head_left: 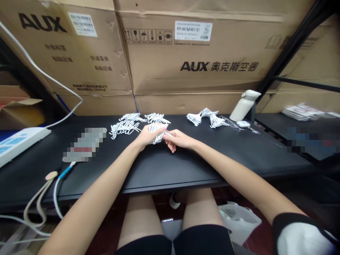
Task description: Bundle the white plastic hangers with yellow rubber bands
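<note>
My left hand is closed around a bundle of thin white wire hooks, held just above the black table. My right hand meets it from the right; its thumb and forefinger pinch a thin white wire end at the bundle's side, and the other fingers curl below. Whether that end belongs to the bundle or is a separate hook is hard to see. Behind my left hand lie more loose white hooks in rows. Farther right are tied-looking white bundles, narrow in the middle and spread at the ends.
On the black table, a phone with a cable and a strap lies left, near a white power strip. A white bottle and small white case stand back right. Large cardboard boxes form the back wall.
</note>
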The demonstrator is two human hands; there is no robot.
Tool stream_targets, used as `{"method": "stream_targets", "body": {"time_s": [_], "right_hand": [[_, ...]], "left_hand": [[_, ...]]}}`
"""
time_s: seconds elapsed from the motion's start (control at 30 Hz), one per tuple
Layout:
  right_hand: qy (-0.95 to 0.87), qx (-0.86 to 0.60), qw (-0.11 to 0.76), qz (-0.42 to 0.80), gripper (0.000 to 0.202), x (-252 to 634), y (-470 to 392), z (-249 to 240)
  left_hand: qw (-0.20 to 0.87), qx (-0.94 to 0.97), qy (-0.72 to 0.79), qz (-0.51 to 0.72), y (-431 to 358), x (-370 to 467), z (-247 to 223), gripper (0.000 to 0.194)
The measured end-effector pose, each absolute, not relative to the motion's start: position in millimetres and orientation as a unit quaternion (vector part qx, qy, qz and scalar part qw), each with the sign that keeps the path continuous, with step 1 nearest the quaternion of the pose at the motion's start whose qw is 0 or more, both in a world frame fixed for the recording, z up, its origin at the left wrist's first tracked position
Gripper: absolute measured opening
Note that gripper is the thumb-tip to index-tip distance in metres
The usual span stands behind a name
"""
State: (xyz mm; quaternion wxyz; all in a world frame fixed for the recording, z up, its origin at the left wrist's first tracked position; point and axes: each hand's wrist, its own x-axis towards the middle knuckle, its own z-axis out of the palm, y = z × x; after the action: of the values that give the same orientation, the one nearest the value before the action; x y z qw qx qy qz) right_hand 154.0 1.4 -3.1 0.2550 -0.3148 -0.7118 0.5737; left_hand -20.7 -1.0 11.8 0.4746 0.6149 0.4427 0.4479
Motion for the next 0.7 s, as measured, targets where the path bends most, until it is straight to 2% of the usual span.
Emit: {"method": "stream_targets", "body": {"time_s": [0.7], "right_hand": [[-0.731, -0.311, 0.233, 0.56, 0.044, 154.8, 4.0, -6.6]], "left_hand": [[0.463, 0.642, 0.456, 0.407, -2.3, -21.2, 13.3, 0.039]]}}
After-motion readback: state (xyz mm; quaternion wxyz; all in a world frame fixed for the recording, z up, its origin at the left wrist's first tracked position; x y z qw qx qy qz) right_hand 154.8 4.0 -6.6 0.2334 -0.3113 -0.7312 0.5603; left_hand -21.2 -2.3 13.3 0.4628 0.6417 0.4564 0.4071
